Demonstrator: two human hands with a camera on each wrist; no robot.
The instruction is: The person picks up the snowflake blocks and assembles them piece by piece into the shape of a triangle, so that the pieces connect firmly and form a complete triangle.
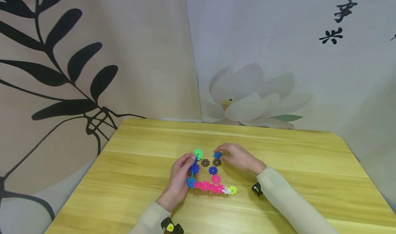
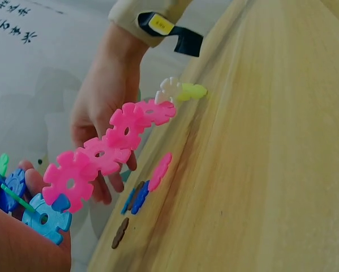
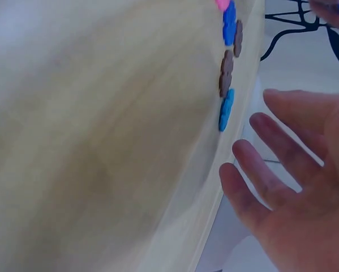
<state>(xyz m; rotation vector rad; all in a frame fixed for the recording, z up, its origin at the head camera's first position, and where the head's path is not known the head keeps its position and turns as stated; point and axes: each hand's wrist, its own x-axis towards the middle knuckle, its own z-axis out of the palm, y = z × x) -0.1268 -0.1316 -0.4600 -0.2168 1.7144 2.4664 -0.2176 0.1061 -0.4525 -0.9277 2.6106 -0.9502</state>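
My left hand pinches a chain of interlocking snowflake discs at its blue end. Green and blue discs rise at the held end; several pink discs, then a white and a yellow-green disc, stretch off to the right. In the left wrist view the pink part slants upward, with the slotted discs joined edge to edge. Just over a loose light blue disc, my right hand has its fingers spread and holds nothing, as the right wrist view shows.
Loose on the wooden table lie two brown discs, one left and one right, a dark blue disc and a pink disc. Behind the table's far edge hangs a printed cloth.
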